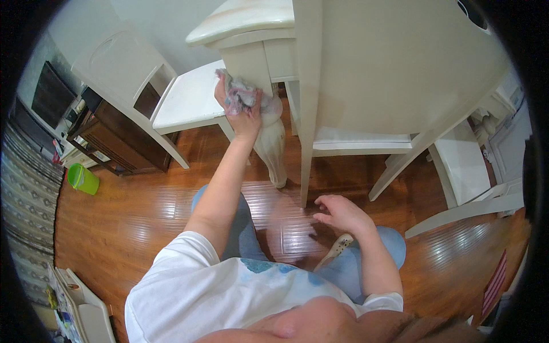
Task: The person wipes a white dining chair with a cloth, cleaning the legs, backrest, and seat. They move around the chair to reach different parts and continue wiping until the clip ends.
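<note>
My left hand [244,118] grips a crumpled grey and pink cloth [242,94] and presses it to the upper part of a carved white table leg [272,141]. Above the cloth is the white table's corner, with a glossy top [253,19]. My right hand [343,213] is in the air above my right knee, fingers loosely curled and apart, with nothing in them. Close beyond it stands the foot of a white chair [364,68], whose broad back hides part of the table.
Left of the table leg is another white chair [188,96], with a brown wooden cabinet [124,135] behind it. A green bin [83,179] stands by the patterned curtain [25,193]. At the right is a further white chair [461,163]. Glossy wooden boards [141,223] cover the floor.
</note>
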A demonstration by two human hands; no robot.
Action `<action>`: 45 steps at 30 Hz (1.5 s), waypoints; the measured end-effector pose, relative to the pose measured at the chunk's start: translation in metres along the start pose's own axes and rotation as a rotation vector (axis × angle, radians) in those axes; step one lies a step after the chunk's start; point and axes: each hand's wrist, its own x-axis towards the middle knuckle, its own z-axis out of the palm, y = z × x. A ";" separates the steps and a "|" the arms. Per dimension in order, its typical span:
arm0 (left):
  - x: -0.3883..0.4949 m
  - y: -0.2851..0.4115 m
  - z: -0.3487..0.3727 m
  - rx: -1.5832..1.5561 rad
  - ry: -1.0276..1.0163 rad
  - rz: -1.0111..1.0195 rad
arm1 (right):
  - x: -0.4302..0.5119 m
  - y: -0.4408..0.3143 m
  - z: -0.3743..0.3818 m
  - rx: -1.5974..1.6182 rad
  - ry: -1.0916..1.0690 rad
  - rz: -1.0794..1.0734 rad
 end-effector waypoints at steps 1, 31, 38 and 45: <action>-0.007 -0.005 -0.003 -0.020 -0.023 -0.028 | 0.000 0.000 0.001 0.003 -0.002 0.000; 0.036 -0.124 0.024 -0.617 -0.741 -1.253 | -0.007 0.005 -0.004 -0.115 -0.045 0.076; 0.044 -0.135 0.060 -0.255 -1.126 -1.158 | -0.001 0.000 0.001 -0.158 -0.047 0.061; 0.037 -0.138 0.085 -0.137 -1.230 -1.120 | 0.006 -0.006 0.005 -0.198 -0.091 0.081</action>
